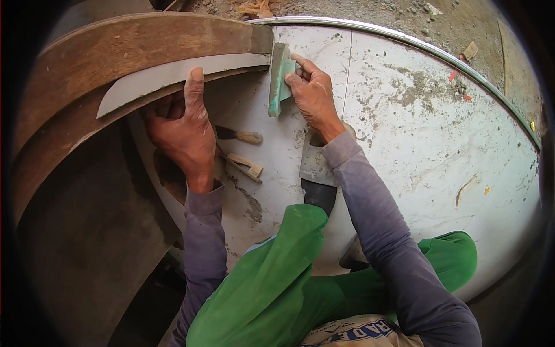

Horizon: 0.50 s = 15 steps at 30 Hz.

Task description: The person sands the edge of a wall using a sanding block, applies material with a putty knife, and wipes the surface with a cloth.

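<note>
My left hand (188, 130) grips a long pale grey curved strip (173, 73), perhaps cut tile, with the thumb raised against its face and the fingers tucked underneath. Behind the strip runs a curved brown board (133, 43), which the strip lies along. My right hand (315, 95) is closed on a green plastic float (280, 81), held upright by its handle near the strip's right end. Grey residue shows on the float's edge. Below my left hand, a small wooden-handled trowel (248, 136) and another wooden-handled tool (245, 168) lie on the white floor slab.
White tiles (416, 133) spattered with grey mortar spread to the right, bordered by a curved metal trim (399, 37). Beyond it lies rubble-strewn ground (370, 11). Small red pieces (453, 75) sit near the trim. My shoe (317, 165) rests below my right wrist.
</note>
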Available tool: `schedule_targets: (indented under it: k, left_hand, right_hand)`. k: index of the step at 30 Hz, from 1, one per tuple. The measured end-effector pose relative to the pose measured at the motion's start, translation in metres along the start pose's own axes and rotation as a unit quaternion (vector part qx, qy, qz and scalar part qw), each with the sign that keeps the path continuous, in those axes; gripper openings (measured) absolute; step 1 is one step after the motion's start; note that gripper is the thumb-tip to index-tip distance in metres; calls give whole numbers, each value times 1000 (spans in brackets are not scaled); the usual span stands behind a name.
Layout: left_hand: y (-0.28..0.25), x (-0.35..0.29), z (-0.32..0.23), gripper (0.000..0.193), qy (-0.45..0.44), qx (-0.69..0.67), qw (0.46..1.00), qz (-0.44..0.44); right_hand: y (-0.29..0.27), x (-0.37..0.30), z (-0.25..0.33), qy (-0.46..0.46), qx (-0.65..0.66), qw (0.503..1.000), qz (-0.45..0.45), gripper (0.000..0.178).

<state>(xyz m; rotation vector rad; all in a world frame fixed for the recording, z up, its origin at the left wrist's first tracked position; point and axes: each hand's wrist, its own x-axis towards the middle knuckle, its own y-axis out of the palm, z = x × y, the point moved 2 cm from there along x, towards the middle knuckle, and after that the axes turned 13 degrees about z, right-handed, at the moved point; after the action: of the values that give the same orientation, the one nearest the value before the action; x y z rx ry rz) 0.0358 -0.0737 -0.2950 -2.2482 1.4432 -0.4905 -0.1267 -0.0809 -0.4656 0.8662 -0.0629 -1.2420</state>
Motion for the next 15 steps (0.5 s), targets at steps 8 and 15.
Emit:
schedule_targets:
  k: [8, 15]
  left_hand:
    - [8, 1, -6, 71, 3, 6, 1000, -2]
    - [-4, -3, -7, 73, -33, 29, 999, 4]
  right_hand:
    - [14, 29, -4, -35, -225, 974, -4, 52]
    - [36, -27, -2, -56, -219, 974, 16, 51]
